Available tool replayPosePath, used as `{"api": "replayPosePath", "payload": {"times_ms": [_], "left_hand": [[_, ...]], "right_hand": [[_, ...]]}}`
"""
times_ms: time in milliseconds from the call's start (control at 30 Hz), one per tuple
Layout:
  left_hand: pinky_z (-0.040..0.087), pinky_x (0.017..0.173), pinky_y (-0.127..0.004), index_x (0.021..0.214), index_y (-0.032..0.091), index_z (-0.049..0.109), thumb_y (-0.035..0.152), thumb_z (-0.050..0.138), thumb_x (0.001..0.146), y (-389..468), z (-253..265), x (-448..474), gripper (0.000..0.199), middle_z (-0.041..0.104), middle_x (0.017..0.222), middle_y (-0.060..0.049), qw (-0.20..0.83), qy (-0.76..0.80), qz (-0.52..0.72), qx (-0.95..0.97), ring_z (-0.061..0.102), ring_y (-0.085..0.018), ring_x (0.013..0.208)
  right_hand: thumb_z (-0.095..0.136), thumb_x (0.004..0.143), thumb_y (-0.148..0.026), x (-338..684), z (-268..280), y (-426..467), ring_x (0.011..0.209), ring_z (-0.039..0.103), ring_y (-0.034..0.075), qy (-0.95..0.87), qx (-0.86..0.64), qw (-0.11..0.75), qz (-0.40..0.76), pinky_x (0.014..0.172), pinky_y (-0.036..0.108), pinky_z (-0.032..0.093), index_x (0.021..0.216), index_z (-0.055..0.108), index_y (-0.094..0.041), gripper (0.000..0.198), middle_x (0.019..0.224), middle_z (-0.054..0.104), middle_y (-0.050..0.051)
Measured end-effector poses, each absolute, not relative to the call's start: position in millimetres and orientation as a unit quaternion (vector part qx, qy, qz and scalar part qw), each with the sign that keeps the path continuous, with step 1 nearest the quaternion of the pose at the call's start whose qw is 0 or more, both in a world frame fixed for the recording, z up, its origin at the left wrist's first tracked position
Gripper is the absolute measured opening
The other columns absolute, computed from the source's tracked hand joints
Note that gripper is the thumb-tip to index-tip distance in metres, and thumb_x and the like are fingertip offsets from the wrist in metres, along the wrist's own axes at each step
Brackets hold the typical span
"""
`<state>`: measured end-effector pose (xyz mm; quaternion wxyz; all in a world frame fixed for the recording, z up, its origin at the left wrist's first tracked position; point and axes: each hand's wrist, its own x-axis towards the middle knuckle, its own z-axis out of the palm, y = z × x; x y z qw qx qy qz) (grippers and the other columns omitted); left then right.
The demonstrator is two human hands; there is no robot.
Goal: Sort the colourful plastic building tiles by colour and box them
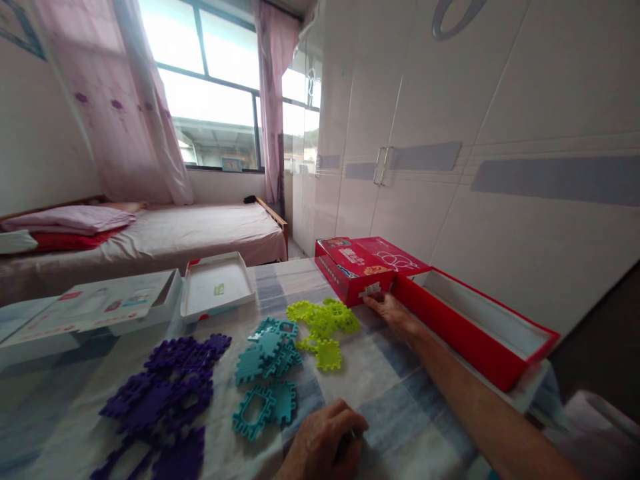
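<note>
At the bottom, my left hand [327,440] rests on the checked tablecloth, its fingers loosely curled and nothing visible in them. My right hand [390,312] reaches forward to a red box [345,273]. Its fingers close on the box's lower front corner, beside the pale label; part of the fingers is hidden. Yellow-green toothed plastic tiles [329,353] lie in a pile just left of that box. A turquoise tile pile [269,347] sits left of them, some tiles with square openings. Purple tiles [150,403] form a larger heap at the left.
Right of the red box stands an open red box part [465,333] with a white inside. A shallow white lid [219,293] and a white printed box [105,307] lie at the table's far left. Beyond are a bed [210,227] and a white wardrobe [370,87].
</note>
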<state>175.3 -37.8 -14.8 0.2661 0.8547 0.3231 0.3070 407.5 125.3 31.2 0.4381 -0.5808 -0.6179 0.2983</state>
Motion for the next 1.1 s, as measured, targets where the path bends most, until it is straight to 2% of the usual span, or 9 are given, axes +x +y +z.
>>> {"api": "replayPosePath", "payload": {"times_ms": [100, 167, 400, 633, 700, 800, 900, 1100], "left_hand": [[0.047, 0.063, -0.018, 0.089, 0.018, 0.065, 0.005, 0.05, 0.064, -32.6, -20.1, 175.3, 0.032, 0.066, 0.082, -0.005, 0.262, 0.313, 0.302, 0.862, 0.063, -0.013, 0.07], [0.047, 0.062, -0.019, 0.089, 0.017, 0.066, 0.006, 0.051, 0.063, -31.1, -20.3, 175.6, 0.032, 0.067, 0.082, -0.006, 0.268, 0.315, 0.295, 0.861, 0.064, -0.014, 0.069], [0.047, 0.062, -0.02, 0.09, 0.016, 0.067, 0.007, 0.052, 0.065, -33.5, -18.5, 178.8, 0.03, 0.067, 0.08, -0.007, 0.271, 0.319, 0.308, 0.854, 0.064, -0.015, 0.069], [0.046, 0.062, -0.02, 0.088, 0.017, 0.066, 0.005, 0.05, 0.066, -38.5, -11.9, 177.2, 0.03, 0.065, 0.079, -0.006, 0.275, 0.326, 0.323, 0.845, 0.062, -0.014, 0.069], [0.046, 0.063, -0.019, 0.089, 0.017, 0.065, 0.004, 0.049, 0.067, -39.6, -10.1, 176.8, 0.03, 0.065, 0.08, -0.005, 0.28, 0.325, 0.324, 0.843, 0.062, -0.014, 0.07], [0.046, 0.067, -0.02, 0.09, 0.018, 0.064, 0.005, 0.048, 0.068, -40.6, -8.8, 176.0, 0.03, 0.066, 0.082, -0.005, 0.283, 0.328, 0.322, 0.842, 0.063, -0.014, 0.073], [0.047, 0.069, -0.021, 0.091, 0.018, 0.063, 0.005, 0.048, 0.07, -40.5, -8.5, 174.6, 0.029, 0.066, 0.085, -0.006, 0.284, 0.33, 0.308, 0.846, 0.063, -0.015, 0.076], [0.047, 0.066, -0.02, 0.092, 0.019, 0.062, 0.007, 0.046, 0.072, -40.6, -8.8, 172.9, 0.027, 0.065, 0.083, -0.005, 0.272, 0.33, 0.297, 0.853, 0.063, -0.014, 0.072]], "right_hand": [[0.062, 0.063, -0.055, 398.2, 27.7, 146.9, 0.061, 0.054, 0.016, -0.618, -0.585, 0.455, 0.262, 0.057, 0.028, 0.042, 0.062, 0.057, -0.015, 0.04, 0.062, 0.061, 0.003], [0.062, 0.062, -0.054, 395.9, 25.2, 155.4, 0.061, 0.055, 0.017, -0.615, -0.593, 0.462, 0.238, 0.058, 0.03, 0.042, 0.061, 0.057, -0.016, 0.038, 0.061, 0.06, 0.003], [0.057, 0.067, -0.048, 398.3, 12.0, 166.2, 0.075, 0.061, 0.023, -0.596, -0.635, 0.461, 0.171, 0.068, 0.035, 0.047, 0.077, 0.061, -0.017, 0.033, 0.077, 0.067, 0.007], [0.052, 0.076, -0.047, 380.2, 17.4, 141.2, 0.085, 0.062, 0.023, -0.633, -0.645, 0.399, 0.153, 0.08, 0.035, 0.044, 0.084, 0.064, -0.018, 0.033, 0.086, 0.068, 0.009], [0.049, 0.08, -0.051, 367.3, 20.8, 130.3, 0.088, 0.062, 0.021, -0.681, -0.606, 0.382, 0.151, 0.082, 0.034, 0.044, 0.093, 0.064, -0.019, 0.038, 0.093, 0.068, 0.008], [0.047, 0.082, -0.056, 346.1, 20.4, 121.4, 0.109, 0.055, 0.022, -0.769, -0.528, 0.336, 0.132, 0.095, 0.035, 0.039, 0.118, 0.055, -0.018, 0.054, 0.118, 0.059, 0.011], [0.053, 0.077, -0.058, 330.1, 14.6, 121.5, 0.123, 0.043, 0.027, -0.797, -0.521, 0.286, 0.105, 0.103, 0.041, 0.031, 0.126, 0.05, -0.015, 0.065, 0.129, 0.051, 0.015], [0.06, 0.075, -0.046, 323.1, 12.6, 119.3, 0.104, 0.053, 0.022, -0.808, -0.509, 0.29, 0.064, 0.09, 0.036, 0.041, 0.113, 0.055, -0.02, 0.046, 0.109, 0.056, 0.008]]}}
